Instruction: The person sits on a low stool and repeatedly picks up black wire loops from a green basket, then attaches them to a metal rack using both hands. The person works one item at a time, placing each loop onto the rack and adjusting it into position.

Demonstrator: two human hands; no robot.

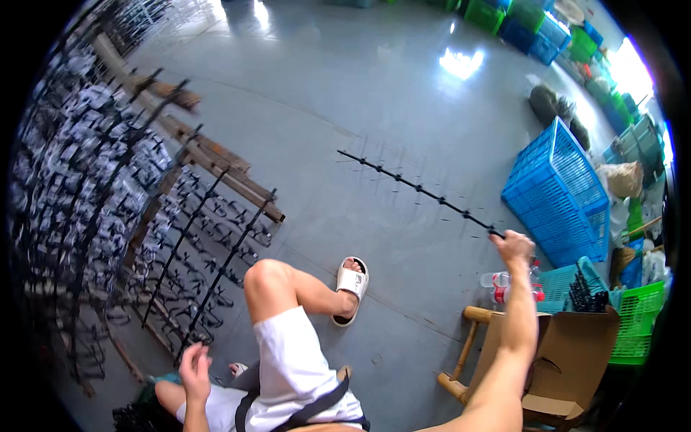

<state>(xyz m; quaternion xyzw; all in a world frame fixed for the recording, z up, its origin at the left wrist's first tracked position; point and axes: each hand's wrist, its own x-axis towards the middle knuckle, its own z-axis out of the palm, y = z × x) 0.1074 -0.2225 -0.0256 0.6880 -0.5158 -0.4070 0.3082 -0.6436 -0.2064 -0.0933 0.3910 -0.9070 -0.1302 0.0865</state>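
Observation:
My right hand [513, 248] is closed around the near end of a long black rod with thin wire prongs [419, 188]. The rod slants up and to the left over the grey floor, its prongs sticking out at several knots along it, with nothing hung on them. My left hand [194, 371] is raised near my knee, its fingers loosely bent and apart, with nothing visible in them. Close beyond it stands a wooden rack [237, 191] bearing similar black rods [224, 272]. Many small shiny grey pieces [108, 165] hang on the rods farther left.
On the right stands a tilted blue plastic crate [554, 194]. Nearer are clear bottles with red labels [500, 286], an open cardboard box [576, 353] beside a bamboo frame [453, 385], and a green basket [639, 317]. My sandalled foot [350, 291] rests on the floor [288, 115].

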